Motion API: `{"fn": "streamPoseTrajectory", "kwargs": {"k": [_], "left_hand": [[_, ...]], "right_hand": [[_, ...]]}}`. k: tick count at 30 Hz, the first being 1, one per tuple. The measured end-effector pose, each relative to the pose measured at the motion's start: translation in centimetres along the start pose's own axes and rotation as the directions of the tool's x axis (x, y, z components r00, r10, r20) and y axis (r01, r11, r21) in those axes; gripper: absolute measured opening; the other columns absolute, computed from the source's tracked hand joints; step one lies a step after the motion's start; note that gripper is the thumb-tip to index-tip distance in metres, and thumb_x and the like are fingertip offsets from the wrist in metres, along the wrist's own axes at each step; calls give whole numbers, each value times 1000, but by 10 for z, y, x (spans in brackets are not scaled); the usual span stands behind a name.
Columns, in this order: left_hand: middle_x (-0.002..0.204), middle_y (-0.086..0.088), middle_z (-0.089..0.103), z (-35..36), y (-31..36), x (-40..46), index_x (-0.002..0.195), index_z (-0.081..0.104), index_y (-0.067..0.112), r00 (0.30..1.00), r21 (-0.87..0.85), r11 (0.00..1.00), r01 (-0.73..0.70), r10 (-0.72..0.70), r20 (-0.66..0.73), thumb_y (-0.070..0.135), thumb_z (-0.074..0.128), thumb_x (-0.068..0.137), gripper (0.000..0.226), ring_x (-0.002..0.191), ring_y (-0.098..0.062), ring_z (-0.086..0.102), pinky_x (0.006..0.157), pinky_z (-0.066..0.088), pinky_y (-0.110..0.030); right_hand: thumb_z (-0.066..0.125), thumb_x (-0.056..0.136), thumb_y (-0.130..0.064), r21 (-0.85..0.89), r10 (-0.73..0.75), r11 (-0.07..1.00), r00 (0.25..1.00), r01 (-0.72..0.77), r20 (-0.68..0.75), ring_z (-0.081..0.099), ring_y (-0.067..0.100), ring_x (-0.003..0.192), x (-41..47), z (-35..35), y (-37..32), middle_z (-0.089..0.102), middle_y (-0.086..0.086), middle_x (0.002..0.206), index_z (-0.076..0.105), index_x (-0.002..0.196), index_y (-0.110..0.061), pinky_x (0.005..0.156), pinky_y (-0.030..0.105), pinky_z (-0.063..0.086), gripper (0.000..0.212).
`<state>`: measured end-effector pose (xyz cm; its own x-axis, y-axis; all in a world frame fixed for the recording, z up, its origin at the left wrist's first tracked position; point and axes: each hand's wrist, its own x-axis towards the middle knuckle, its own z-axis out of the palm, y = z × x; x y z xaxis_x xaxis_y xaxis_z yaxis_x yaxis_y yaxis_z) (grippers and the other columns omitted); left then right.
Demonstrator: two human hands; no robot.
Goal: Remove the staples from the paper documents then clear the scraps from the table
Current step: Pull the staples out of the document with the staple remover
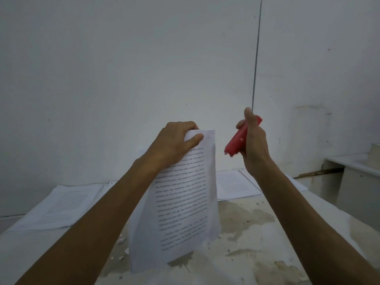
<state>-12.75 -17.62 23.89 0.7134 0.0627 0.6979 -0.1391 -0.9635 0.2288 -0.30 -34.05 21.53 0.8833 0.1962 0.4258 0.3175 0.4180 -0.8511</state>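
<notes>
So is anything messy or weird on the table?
Yes. Small torn paper scraps lie scattered on the table near the bottom edge of the document that the left hand holds up. The tabletop also looks blotchy and stained. The right hand grips a red tool.

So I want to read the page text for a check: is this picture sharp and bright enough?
Head view: dim, flat, bluish light, no glare; the printed white paper document in the left hand shows lines but its letters are too soft to read; its lower edge is smeared; the red plastic staple remover in the right hand is slightly blurred; wide-angle bending at the edges.
</notes>
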Motion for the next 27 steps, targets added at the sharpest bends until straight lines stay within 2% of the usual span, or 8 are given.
{"fn": "streamPoseTrajectory", "kwargs": {"k": [3,7,12,17,23,27], "left_hand": [[90,8,67,0,2,1,95,69,21,1000,-12,1000,2,-2,14,40,53,95,25,80,-7,60,73,46,-23],[80,15,66,-1,5,3,85,70,27,996,-48,997,61,-58,61,41,55,91,22,74,0,60,61,44,-20],[76,17,67,-5,11,4,73,67,33,989,-105,987,118,-107,106,43,55,89,22,70,7,59,57,39,-17],[75,16,66,-5,13,2,72,65,34,983,-125,980,154,-138,124,40,56,90,22,65,5,60,55,39,-16],[69,16,65,-3,13,-1,73,66,32,978,-150,973,175,-155,139,42,56,90,23,61,6,59,54,39,-16],[70,17,65,-3,15,-1,76,67,33,974,-182,965,189,-161,157,41,56,91,20,61,7,60,54,39,-15]], "right_hand": [[59,84,-65,228,140,962,989,-147,46,62,21,84,4,5,-10,60,4,93,61,91,-19,60,32,56,46],[64,84,-63,384,215,891,970,-241,110,71,20,63,4,15,-12,60,9,92,61,92,-12,61,31,57,52],[63,84,-64,334,258,900,960,-281,112,68,23,69,4,20,-8,57,11,92,59,91,-10,60,31,57,55],[63,82,-66,284,290,907,950,-311,114,65,26,81,2,20,-2,59,12,100,59,95,-12,59,30,57,55],[62,82,-66,252,319,907,941,-339,118,64,21,72,0,22,2,63,6,85,60,88,-18,67,34,59,49],[65,83,-59,325,378,847,906,-421,189,62,16,61,0,18,4,61,2,77,60,91,-14,46,25,48,45]]}}
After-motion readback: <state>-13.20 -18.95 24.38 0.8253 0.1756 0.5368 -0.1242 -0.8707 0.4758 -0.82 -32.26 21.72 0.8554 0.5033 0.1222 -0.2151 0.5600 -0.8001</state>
